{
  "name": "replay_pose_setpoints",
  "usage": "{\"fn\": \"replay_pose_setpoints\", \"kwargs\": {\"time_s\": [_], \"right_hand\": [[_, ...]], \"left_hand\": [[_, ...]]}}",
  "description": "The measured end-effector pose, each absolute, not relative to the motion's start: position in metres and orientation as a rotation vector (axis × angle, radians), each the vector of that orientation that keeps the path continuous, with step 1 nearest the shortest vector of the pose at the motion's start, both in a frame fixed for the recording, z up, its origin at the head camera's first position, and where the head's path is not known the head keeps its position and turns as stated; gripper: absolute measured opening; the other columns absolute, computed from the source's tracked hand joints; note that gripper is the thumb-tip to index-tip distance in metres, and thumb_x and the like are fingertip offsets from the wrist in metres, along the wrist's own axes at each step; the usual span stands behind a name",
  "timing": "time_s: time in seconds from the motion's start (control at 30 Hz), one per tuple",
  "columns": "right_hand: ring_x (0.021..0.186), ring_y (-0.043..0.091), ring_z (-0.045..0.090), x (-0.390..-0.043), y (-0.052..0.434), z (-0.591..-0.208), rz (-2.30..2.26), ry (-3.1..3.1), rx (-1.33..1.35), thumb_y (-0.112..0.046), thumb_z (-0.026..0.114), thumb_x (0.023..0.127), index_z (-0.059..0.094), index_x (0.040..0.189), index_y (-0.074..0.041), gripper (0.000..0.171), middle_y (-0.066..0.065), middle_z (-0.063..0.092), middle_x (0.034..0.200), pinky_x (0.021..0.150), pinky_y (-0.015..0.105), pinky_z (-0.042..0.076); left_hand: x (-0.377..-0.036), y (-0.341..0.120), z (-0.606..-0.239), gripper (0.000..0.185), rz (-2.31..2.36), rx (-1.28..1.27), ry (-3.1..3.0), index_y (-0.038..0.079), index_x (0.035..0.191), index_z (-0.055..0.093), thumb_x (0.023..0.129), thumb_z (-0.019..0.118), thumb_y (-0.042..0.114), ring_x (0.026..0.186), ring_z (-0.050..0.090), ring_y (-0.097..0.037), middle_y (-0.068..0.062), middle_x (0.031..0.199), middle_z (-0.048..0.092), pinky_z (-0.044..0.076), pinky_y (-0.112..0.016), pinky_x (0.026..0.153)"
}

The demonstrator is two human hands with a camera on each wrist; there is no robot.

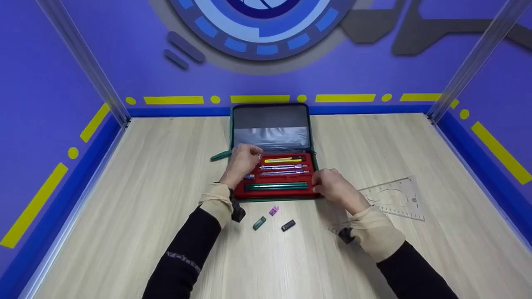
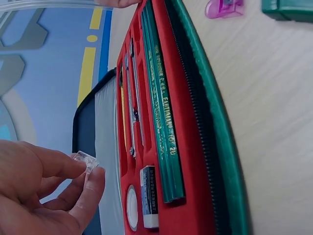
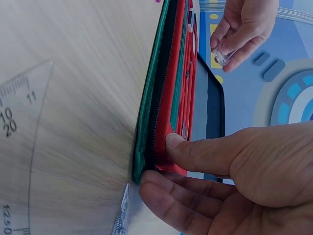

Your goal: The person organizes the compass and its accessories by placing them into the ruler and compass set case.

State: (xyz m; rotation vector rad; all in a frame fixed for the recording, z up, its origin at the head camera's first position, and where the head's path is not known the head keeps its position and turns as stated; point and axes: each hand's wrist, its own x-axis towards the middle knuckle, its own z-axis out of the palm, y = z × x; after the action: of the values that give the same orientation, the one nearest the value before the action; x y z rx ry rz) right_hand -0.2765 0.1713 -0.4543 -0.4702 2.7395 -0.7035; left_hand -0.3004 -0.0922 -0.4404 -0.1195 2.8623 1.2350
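An open green zip case [image 1: 270, 116] lies with its lid back and a red tray [image 1: 274, 194] in front. My left hand [image 1: 243, 162] pinches a small clear plastic piece [image 2: 89, 160] between thumb and fingers, above the tray's left end. My right hand [image 1: 334, 187] grips the case's front right corner, thumb on the red tray and fingers against the zipped edge. The tray holds green pencils [image 1: 276, 186], two silver compass-like tools [image 1: 284, 167], a yellow cutter knife [image 1: 282, 160], an eraser [image 2: 149, 196] and a white round item [image 2: 132, 208].
In front of the case lie a pink sharpener-like piece [image 1: 274, 210], a small green piece [image 1: 259, 223] and a small black piece [image 1: 288, 225]. A clear set square [image 1: 409, 201] lies to the right, partly behind my right arm. Panelled walls stand behind and at both sides.
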Motion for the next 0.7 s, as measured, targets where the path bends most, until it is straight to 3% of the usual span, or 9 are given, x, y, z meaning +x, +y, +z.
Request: {"fn": "replay_pose_setpoints", "kwargs": {"time_s": [0.2,0.4,0.47,0.57,0.63,0.7], "right_hand": [[0.075,0.022,0.054,-0.276,0.171,-0.453,-0.677,2.746,-0.456,0.004,0.069,0.092,0.068,0.089,-0.002,0.007,0.008,0.062,0.085,0.06,0.029,0.044],[0.075,0.022,0.055,-0.276,0.171,-0.451,-0.682,2.744,-0.442,0.004,0.069,0.093,0.068,0.089,-0.002,0.007,0.009,0.062,0.085,0.06,0.029,0.044],[0.075,0.022,0.055,-0.276,0.17,-0.451,-0.685,2.737,-0.437,0.004,0.069,0.093,0.068,0.089,-0.002,0.007,0.009,0.062,0.084,0.059,0.029,0.044],[0.074,0.022,0.055,-0.276,0.17,-0.452,-0.696,2.726,-0.433,0.004,0.068,0.093,0.067,0.089,-0.003,0.008,0.009,0.062,0.084,0.059,0.03,0.044],[0.073,0.022,0.055,-0.275,0.171,-0.452,-0.701,2.724,-0.443,0.005,0.068,0.092,0.067,0.088,-0.003,0.009,0.009,0.062,0.083,0.059,0.03,0.044],[0.074,0.022,0.055,-0.275,0.171,-0.453,-0.701,2.73,-0.45,0.005,0.069,0.092,0.067,0.087,-0.003,0.009,0.008,0.063,0.082,0.06,0.03,0.044]], "left_hand": [[-0.309,-0.086,-0.44,0.025,1.189,-0.189,2.881,0.006,0.116,0.078,0.097,0.062,0.003,0.104,0.066,-0.022,-0.009,0.116,0.074,0.054,-0.038,0.093],[-0.318,-0.083,-0.444,0.023,1.1,-0.178,2.944,0.006,0.115,0.078,0.099,0.062,0.006,0.112,0.064,-0.023,-0.008,0.115,0.075,0.048,-0.038,0.102],[-0.32,-0.084,-0.447,0.021,1.078,-0.169,2.956,0.005,0.108,0.079,0.099,0.06,0.005,0.099,0.065,-0.02,-0.007,0.104,0.076,0.051,-0.034,0.091],[-0.323,-0.085,-0.45,0.028,1.047,-0.119,2.962,0.007,0.074,0.069,0.098,0.056,0.001,0.065,0.051,-0.015,-0.001,0.069,0.06,0.04,-0.027,0.061],[-0.324,-0.085,-0.452,0.036,1.026,-0.108,2.966,0.01,0.063,0.054,0.097,0.054,-0.001,0.059,0.039,-0.014,0.001,0.061,0.045,0.028,-0.027,0.054],[-0.325,-0.085,-0.454,0.041,0.99,-0.091,2.987,0.014,0.06,0.043,0.095,0.053,-0.003,0.057,0.034,-0.015,0.002,0.059,0.035,0.022,-0.028,0.052]]}}
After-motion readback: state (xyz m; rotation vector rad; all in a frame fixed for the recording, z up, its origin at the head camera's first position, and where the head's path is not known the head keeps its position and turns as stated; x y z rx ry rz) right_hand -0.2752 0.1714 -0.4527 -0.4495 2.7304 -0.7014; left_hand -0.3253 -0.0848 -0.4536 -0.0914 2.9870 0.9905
